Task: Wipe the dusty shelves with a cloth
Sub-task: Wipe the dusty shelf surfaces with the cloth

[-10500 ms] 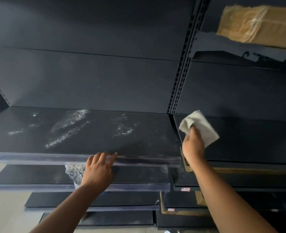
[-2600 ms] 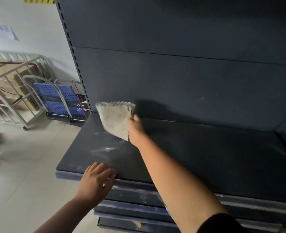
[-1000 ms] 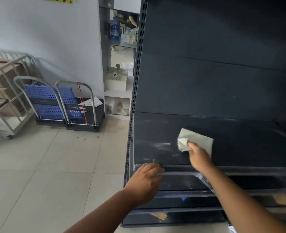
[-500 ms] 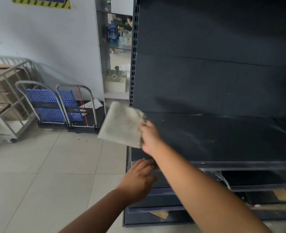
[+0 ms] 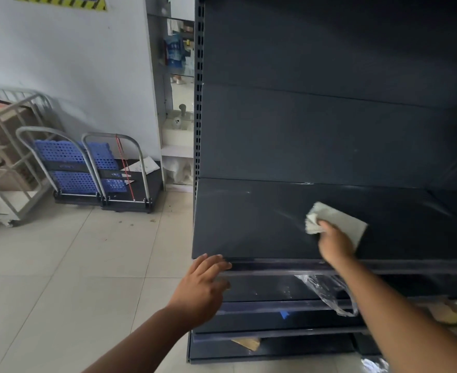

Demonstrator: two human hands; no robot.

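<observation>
Dark metal runs under both of your hands. Nearest you, your left hand (image 5: 201,288) rests on the front lip of the top shelf (image 5: 248,224) at its left corner, fingers (image 5: 213,261) loosely spread and holding nothing, as if steadying you. A little further in, your right hand (image 5: 335,243) presses the cloth (image 5: 343,220) flat on that shelf, right of its middle and close to the front edge; the fingers are curled over the near end of the cloth, which is bunched at its left and spreads out to the right.

Judging by that, you are in the middle of a wiping stroke on the top shelf. Faint pale streaks show just left of the cloth and along the back edge, so some dust seems to remain there. The next move calls for a firm, flat sweep across those streaks, keeping the cloth spread, not balled, and carrying the dust off an edge instead of pushing it about.

Below the lip, at least 3 lower shelves (image 5: 275,290) stick out, with a crumpled clear plastic bag (image 5: 326,292) hanging between them; these look unwiped, though the shadow makes that hard to tell. Beyond the shelf stands the dark back panel (image 5: 329,138). Far left, on the tiled floor (image 5: 60,265), 2 folded blue trolleys (image 5: 87,168) lean by the white wall (image 5: 74,63).
</observation>
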